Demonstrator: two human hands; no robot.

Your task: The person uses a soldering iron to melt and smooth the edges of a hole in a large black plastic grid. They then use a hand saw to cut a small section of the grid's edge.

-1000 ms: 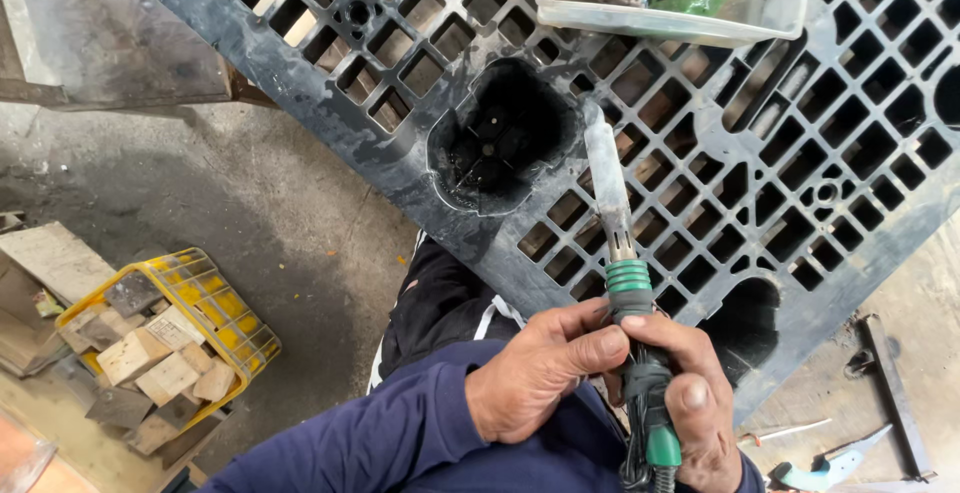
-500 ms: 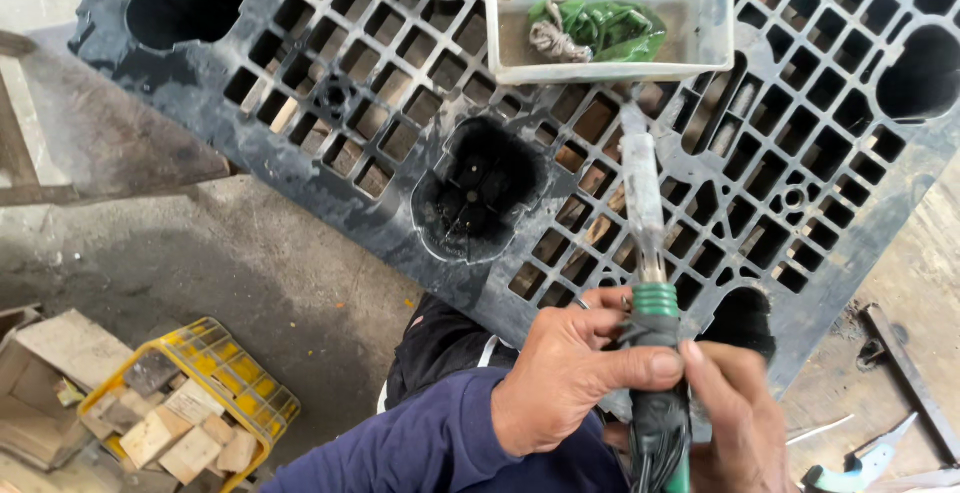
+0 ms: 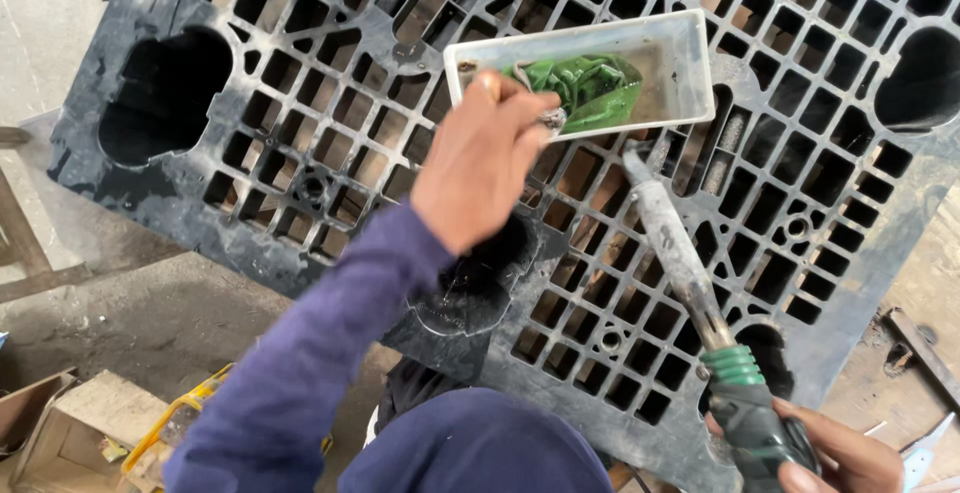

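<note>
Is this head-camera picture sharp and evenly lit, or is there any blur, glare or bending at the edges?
Head view: soft, even daylight with no hard shadows; faint sheen on the clear rectangular plastic tray; the left hand is slightly motion-blurred; the black plastic grid pallet bows a little toward the edges; the grey soldering iron with green handle looks sharp.

Grey concrete floor (image 3: 150, 323), dusty, fills left of frame. Cardboard box (image 3: 75, 433) at lower left corner. Wooden plank (image 3: 925, 353) at lower right. Even daylight.
</note>
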